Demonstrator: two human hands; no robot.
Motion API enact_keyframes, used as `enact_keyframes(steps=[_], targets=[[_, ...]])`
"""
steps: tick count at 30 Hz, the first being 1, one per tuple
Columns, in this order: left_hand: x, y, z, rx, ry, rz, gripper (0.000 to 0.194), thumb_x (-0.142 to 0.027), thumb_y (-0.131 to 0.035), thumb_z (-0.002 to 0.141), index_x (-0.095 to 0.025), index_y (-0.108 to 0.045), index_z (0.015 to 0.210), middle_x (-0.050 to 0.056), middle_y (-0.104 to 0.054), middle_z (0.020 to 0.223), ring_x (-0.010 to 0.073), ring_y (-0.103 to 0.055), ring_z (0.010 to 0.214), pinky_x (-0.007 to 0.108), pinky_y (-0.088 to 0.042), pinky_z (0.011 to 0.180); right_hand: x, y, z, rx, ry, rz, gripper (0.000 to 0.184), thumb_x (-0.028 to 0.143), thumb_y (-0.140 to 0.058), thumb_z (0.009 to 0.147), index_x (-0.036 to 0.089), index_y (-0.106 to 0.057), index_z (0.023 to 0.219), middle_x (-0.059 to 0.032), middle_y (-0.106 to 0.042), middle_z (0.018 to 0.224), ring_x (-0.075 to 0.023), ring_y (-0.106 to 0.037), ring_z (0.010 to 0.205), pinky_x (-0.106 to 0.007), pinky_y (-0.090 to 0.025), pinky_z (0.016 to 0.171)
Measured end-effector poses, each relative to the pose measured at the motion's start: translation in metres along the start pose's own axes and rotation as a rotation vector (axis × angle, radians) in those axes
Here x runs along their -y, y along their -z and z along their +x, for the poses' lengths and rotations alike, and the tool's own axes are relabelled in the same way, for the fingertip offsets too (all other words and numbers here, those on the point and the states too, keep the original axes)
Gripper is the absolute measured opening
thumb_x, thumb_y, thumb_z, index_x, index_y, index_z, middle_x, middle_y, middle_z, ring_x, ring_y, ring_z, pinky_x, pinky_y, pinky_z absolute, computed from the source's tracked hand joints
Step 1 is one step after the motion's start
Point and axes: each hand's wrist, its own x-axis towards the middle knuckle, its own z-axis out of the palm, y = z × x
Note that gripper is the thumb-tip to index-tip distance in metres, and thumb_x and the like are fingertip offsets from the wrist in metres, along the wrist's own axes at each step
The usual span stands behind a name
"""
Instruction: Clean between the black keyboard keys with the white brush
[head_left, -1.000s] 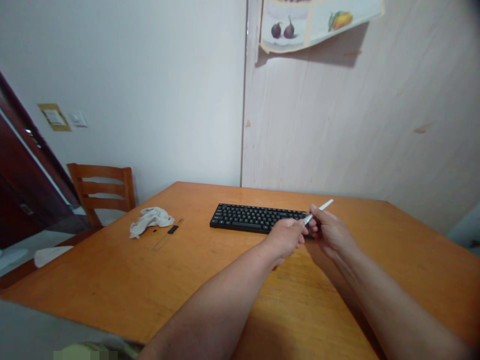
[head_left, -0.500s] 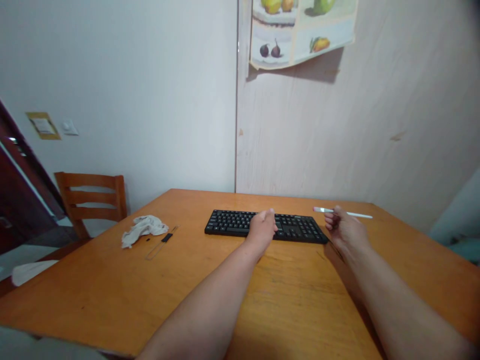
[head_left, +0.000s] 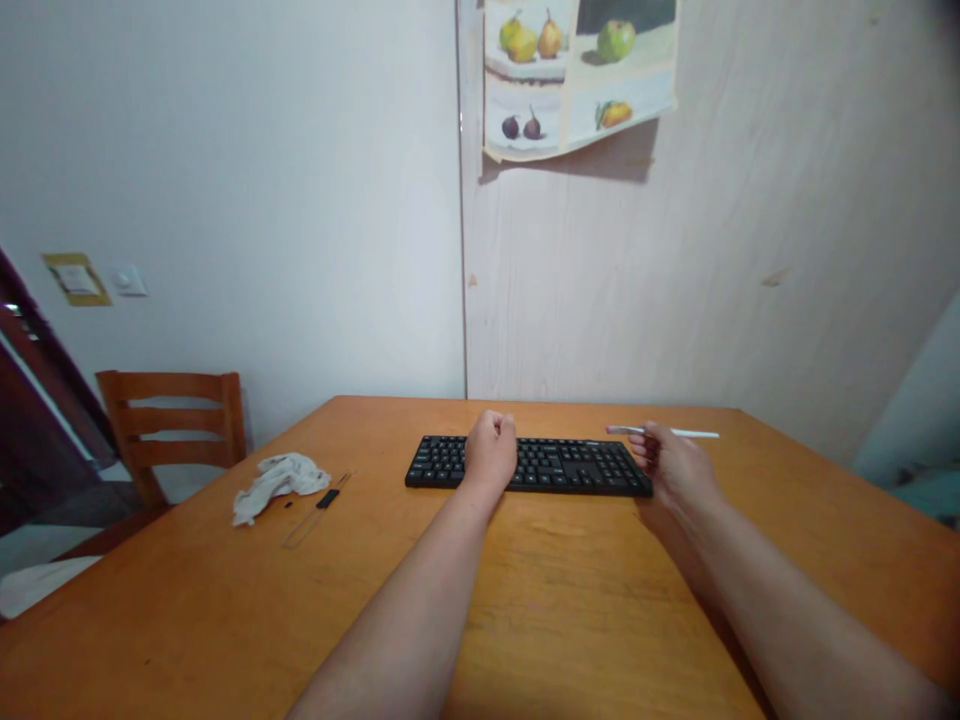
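Note:
A black keyboard (head_left: 570, 467) lies across the wooden table in front of me. Over its left-middle part is my left hand (head_left: 491, 455), curled closed with the thumb on top; anything inside the fingers is hidden, and I cannot tell whether it touches the keys. My right hand (head_left: 675, 465) is at the keyboard's right end, fingers closed around a slim brush (head_left: 696, 434) with a white handle. The brush is nearly level, its pinkish tip pointing left above the keyboard's right part.
On the table's left side lie a crumpled white cloth (head_left: 281, 484), a wire tool with a black grip (head_left: 328, 498) that looks like a keycap puller, and a small black piece (head_left: 288, 505). A wooden chair (head_left: 176, 420) stands beyond the left edge. The wall (head_left: 360, 220) rises behind.
My left hand has moved left along the keyboard, from its middle to its left-middle keys. My right hand keeps the brush and has come slightly left. The view has tilted up a little.

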Motion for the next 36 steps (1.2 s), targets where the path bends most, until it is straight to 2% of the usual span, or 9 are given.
enact_keyframes(steps=[4,6,8,10,13,16,19,29,36], targets=[[0.01,-0.001,0.002,0.112,-0.065,0.075,0.034,-0.042,-0.047,0.093,-0.022,-0.052,0.066,0.005,-0.064,0.076,0.0211,-0.06,0.078,0.031,-0.04,0.073,0.006,-0.009,-0.001,-0.117,0.025,-0.09,0.011,0.023,-0.065,0.08,0.015,-0.062,0.073,-0.0009,-0.066,0.061,-0.0065,-0.056,0.044,-0.013,-0.044,0.036],[0.013,0.001,0.004,0.182,-0.125,0.14,0.029,-0.047,-0.051,0.09,-0.022,-0.06,0.078,0.007,-0.068,0.089,0.0231,-0.062,0.089,0.032,-0.042,0.08,0.009,-0.015,0.0,-0.147,0.045,-0.138,0.012,0.024,-0.065,0.08,0.015,-0.063,0.072,-0.0012,-0.066,0.06,-0.007,-0.056,0.044,-0.014,-0.043,0.036],[0.014,0.004,0.008,0.264,-0.194,0.256,0.043,-0.06,-0.051,0.087,-0.021,-0.063,0.102,0.01,-0.068,0.11,0.0266,-0.061,0.105,0.036,-0.043,0.09,0.012,-0.022,0.002,-0.164,0.061,-0.185,0.013,0.025,-0.065,0.079,0.015,-0.063,0.071,-0.002,-0.067,0.061,-0.0081,-0.057,0.047,-0.015,-0.042,0.037],[0.014,0.008,0.012,0.367,-0.258,0.378,0.073,-0.076,-0.05,0.079,-0.021,-0.056,0.126,0.013,-0.061,0.13,0.0314,-0.054,0.122,0.042,-0.039,0.101,0.015,-0.027,0.005,-0.167,0.072,-0.225,0.012,0.025,-0.066,0.078,0.015,-0.064,0.072,-0.003,-0.068,0.064,-0.0092,-0.059,0.05,-0.015,-0.042,0.038],[0.013,0.012,0.014,0.53,-0.334,0.489,0.107,-0.088,-0.049,0.065,-0.024,-0.034,0.148,0.014,-0.043,0.152,0.037,-0.037,0.139,0.055,-0.024,0.114,0.016,-0.031,0.008,-0.146,0.086,-0.274,0.014,0.029,-0.067,0.078,0.015,-0.065,0.074,-0.0044,-0.069,0.066,-0.0106,-0.061,0.054,-0.016,-0.042,0.04],[0.016,0.014,0.015,0.663,-0.36,0.542,0.127,-0.091,-0.054,0.055,-0.025,-0.015,0.156,0.014,-0.026,0.161,0.0395,-0.021,0.147,0.066,-0.006,0.116,0.012,-0.032,0.011,-0.107,0.098,-0.316,0.017,0.033,-0.067,0.077,0.016,-0.065,0.075,-0.0056,-0.07,0.066,-0.0122,-0.062,0.055,-0.018,-0.042,0.043],[0.023,0.017,0.017,0.74,-0.349,0.573,0.14,-0.091,-0.059,0.046,-0.025,-0.006,0.158,0.015,-0.019,0.163,0.041,-0.012,0.149,0.07,0.003,0.113,0.005,-0.032,0.014,-0.071,0.112,-0.364,0.017,0.033,-0.067,0.075,0.016,-0.062,0.072,-0.0059,-0.069,0.063,-0.0132,-0.059,0.052,-0.021,-0.042,0.043],[0.044,0.017,0.023,0.79,-0.304,0.665,0.133,-0.084,-0.061,0.054,-0.024,-0.004,0.158,0.016,-0.017,0.163,0.0425,-0.009,0.149,0.072,0.01,0.11,0.009,-0.031,0.037,0.095,0.151,-0.506,0.025,0.04,-0.07,0.072,0.016,-0.063,0.073,-0.0057,-0.066,0.066,-0.0141,-0.056,0.057,-0.025,-0.04,0.049],[0.04,0.022,0.022,0.761,-0.316,0.658,0.123,-0.083,-0.06,0.057,-0.024,-0.018,0.156,0.017,-0.033,0.158,0.0391,-0.026,0.145,0.068,0.006,0.114,-0.004,-0.025,0.032,0.156,0.195,-0.563,0.03,0.047,-0.065,0.076,0.018,-0.06,0.073,-0.0033,-0.062,0.064,-0.0146,-0.052,0.056,-0.027,-0.038,0.051]])
